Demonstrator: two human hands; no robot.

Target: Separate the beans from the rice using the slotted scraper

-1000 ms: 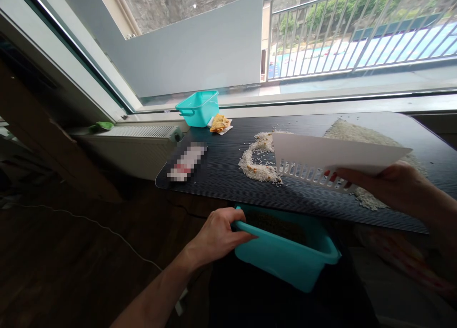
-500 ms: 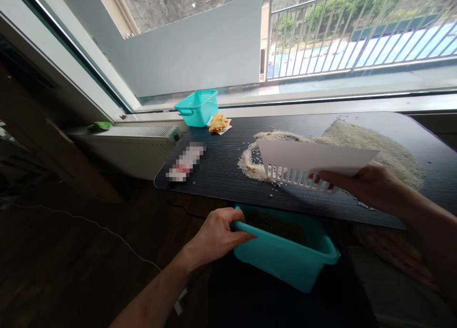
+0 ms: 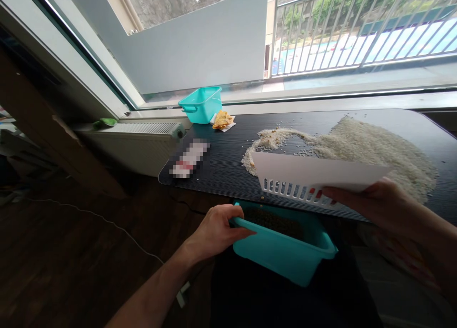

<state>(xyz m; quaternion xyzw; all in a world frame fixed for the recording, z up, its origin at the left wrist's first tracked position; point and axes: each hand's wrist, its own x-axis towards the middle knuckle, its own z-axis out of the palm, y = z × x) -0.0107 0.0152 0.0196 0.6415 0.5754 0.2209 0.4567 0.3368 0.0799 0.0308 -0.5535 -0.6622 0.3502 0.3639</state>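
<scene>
My left hand (image 3: pixel 223 230) grips the left end of the rim of a turquoise plastic tub (image 3: pixel 276 254), thumb outside and fingers over the edge. Dark granular material (image 3: pixel 274 223) lies inside the tub, which sits below the table's front edge. In my right hand (image 3: pixel 378 199) is a white slotted plastic scoop (image 3: pixel 314 173), tilted, with its row of slots along the lower side. The scoop is over the front of the table, right above the tub's far side. Behind it spreads a heap of white rice-like grains (image 3: pixel 374 147), with a curved trail (image 3: pixel 273 138) running left.
A second turquoise tub (image 3: pixel 203 106) stands at the table's back left corner beside a yellow crumpled item (image 3: pixel 223 120) on white paper. A blurred flat packet (image 3: pixel 189 160) lies at the left end of the dark table (image 3: pixel 228 161). A radiator (image 3: pixel 143 137) and window adjoin it.
My right hand has brought the scoop down and towards me, from over the grain trail to the table's front edge. My left hand keeps its hold on the tub.
</scene>
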